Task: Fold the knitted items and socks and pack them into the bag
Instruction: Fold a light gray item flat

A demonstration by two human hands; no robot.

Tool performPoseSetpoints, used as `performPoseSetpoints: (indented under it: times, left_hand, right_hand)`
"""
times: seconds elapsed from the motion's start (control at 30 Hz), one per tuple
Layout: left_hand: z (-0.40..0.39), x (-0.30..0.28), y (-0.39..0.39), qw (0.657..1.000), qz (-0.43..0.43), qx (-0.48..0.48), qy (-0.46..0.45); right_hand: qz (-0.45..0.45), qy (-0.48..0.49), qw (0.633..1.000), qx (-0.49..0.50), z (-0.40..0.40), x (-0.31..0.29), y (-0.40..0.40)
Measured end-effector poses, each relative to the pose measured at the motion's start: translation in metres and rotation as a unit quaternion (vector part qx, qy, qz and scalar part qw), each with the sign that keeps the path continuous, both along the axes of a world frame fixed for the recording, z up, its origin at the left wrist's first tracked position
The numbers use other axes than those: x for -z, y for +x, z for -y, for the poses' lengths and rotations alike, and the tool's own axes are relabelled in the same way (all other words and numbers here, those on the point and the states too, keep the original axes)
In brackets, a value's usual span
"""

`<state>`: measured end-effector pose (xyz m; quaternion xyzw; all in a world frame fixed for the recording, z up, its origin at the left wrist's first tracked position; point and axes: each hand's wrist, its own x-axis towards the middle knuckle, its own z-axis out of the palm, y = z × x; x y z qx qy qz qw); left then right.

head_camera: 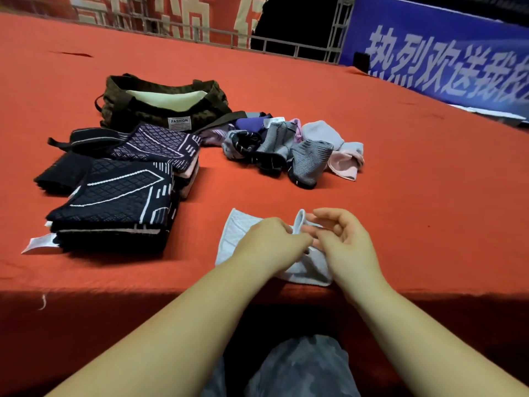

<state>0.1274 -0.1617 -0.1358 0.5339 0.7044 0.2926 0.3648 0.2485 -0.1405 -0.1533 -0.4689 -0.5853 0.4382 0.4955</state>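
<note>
Both hands meet over a pale sock [237,233] at the near edge of the red table [372,173]; left hand [269,242] and right hand [343,239] pinch its raised cuff, blue banner [446,61] far right

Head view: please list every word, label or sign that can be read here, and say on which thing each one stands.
"FASHION": on the small white label sewn on the front of the dark green bag; the smaller print under it is too blurred to read.
"热烈欢送我": large white characters on the blue banner, cut off at the right edge.
Red banner: large pale characters, cropped and not readable.
White tag under the folded dark knitted items: no readable text.
</note>
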Motion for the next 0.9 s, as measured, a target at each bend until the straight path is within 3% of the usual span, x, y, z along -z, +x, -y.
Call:
performPoseSetpoints:
  times: [0.2, 0.33, 0.4, 0.53, 0.77, 0.83, 0.9]
  left_hand:
    - [-0.004, -0.007, 0.003, 1.000, -0.003, 0.009, 0.029]
    - [-0.004, -0.012, -0.026, 0.998, 0.011, -0.033, 0.053]
    - [0.001, -0.009, -0.047, 0.996, -0.028, -0.065, 0.059]
    - [0.013, 0.005, -0.071, 0.987, -0.119, -0.097, 0.049]
    - [0.018, 0.024, -0.077, 0.977, -0.187, -0.087, 0.062]
    - [0.022, 0.032, -0.074, 0.955, -0.269, -0.058, 0.113]
    - [0.025, 0.031, -0.070, 0.908, -0.376, 0.027, 0.180]
  right_hand:
    - [0.098, 0.051, 0.992, 0.057, 0.008, 0.007, 0.019]
    - [0.137, 0.054, 0.989, -0.004, 0.014, 0.013, 0.017]
    - [0.189, 0.089, 0.977, -0.049, 0.014, 0.015, 0.008]
    - [0.345, 0.141, 0.917, -0.145, 0.013, 0.019, -0.019]
    - [0.471, 0.149, 0.852, -0.173, 0.010, 0.025, -0.025]
    - [0.498, 0.139, 0.835, -0.188, 0.011, 0.029, -0.022]
    - [0.518, 0.136, 0.821, -0.198, 0.012, 0.029, -0.020]
